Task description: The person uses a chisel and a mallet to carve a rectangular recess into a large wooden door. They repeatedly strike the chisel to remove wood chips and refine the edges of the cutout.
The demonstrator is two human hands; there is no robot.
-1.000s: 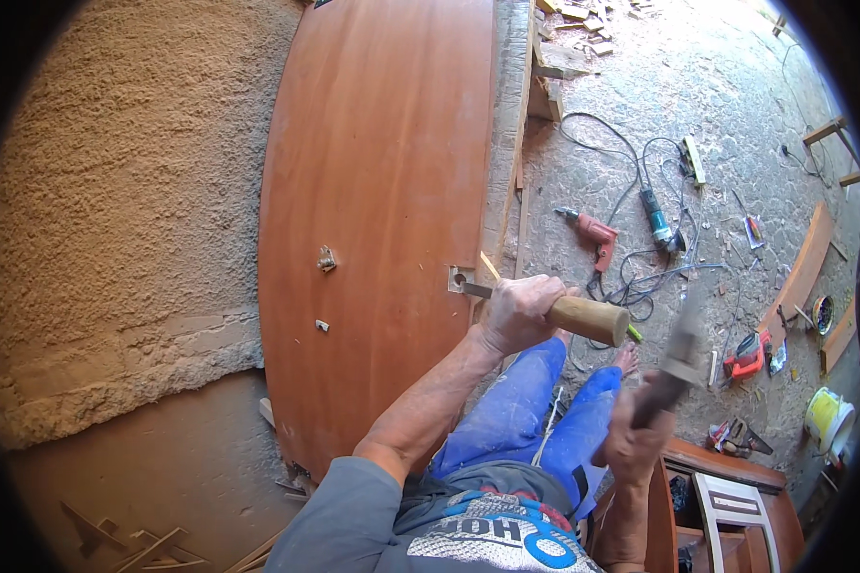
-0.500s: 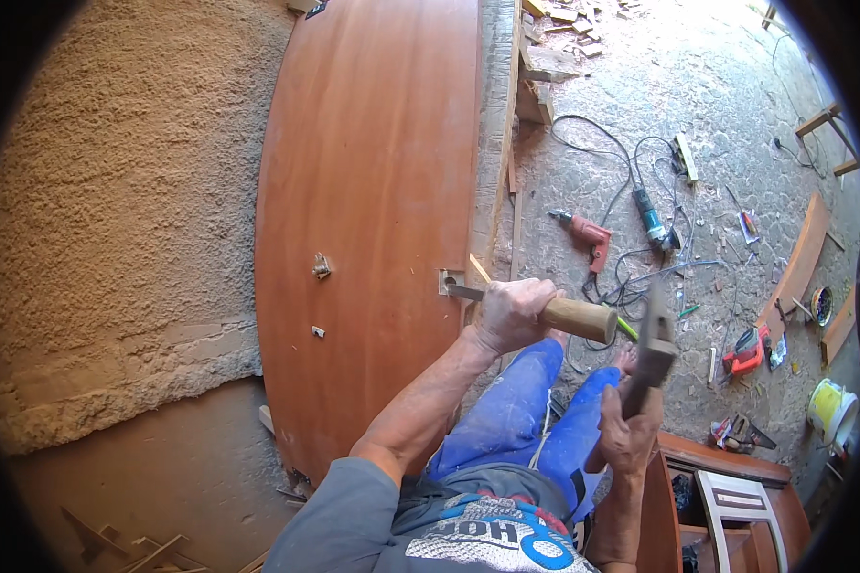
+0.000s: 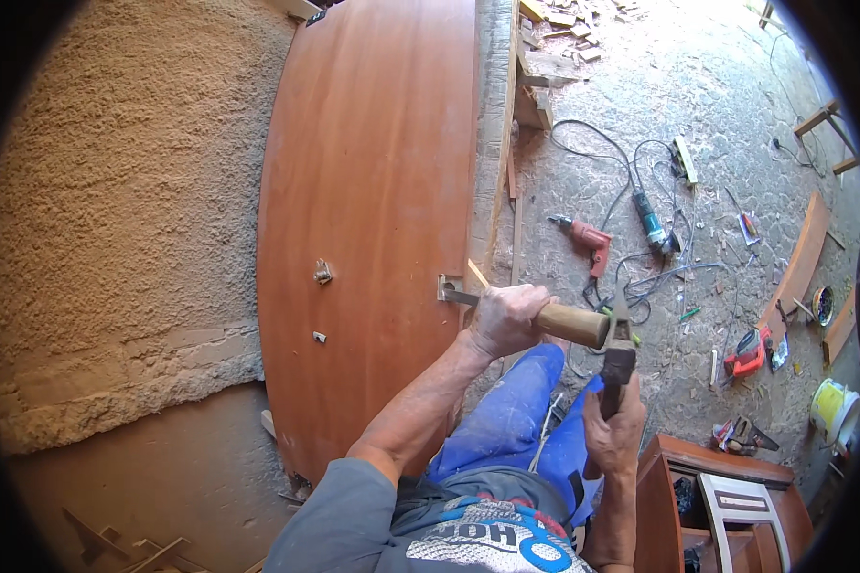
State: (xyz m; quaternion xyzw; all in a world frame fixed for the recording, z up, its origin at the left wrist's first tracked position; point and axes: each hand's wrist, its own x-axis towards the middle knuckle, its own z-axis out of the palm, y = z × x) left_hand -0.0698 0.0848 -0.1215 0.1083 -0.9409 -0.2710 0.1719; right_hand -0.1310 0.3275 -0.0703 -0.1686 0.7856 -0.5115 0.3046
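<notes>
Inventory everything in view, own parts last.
Wooden panel: 1, reddish, centre
Metal fitting: 1, silvery, on panel
Small piece: 1, whitish, on panel
Chisel: 1, tan handle, over panel's right edge
Hammer: 1, dark, by chisel handle
Drill: 1, red, floor
Angle grinder: 1, teal, floor
Power tool: 1, red, right
Bucket: 1, yellow-white, right
Curved boards: 2, brown, right
Wood offcuts: many, pale, top
Cabinet: 1, reddish, lower right
Wall: 1, tan, left
Left grip: 1, bare, on chisel
Right grip: 1, bare, on hammer

Both hands (image 3: 505, 320) curl closed, left forearm (image 3: 416, 401) extended.
</notes>
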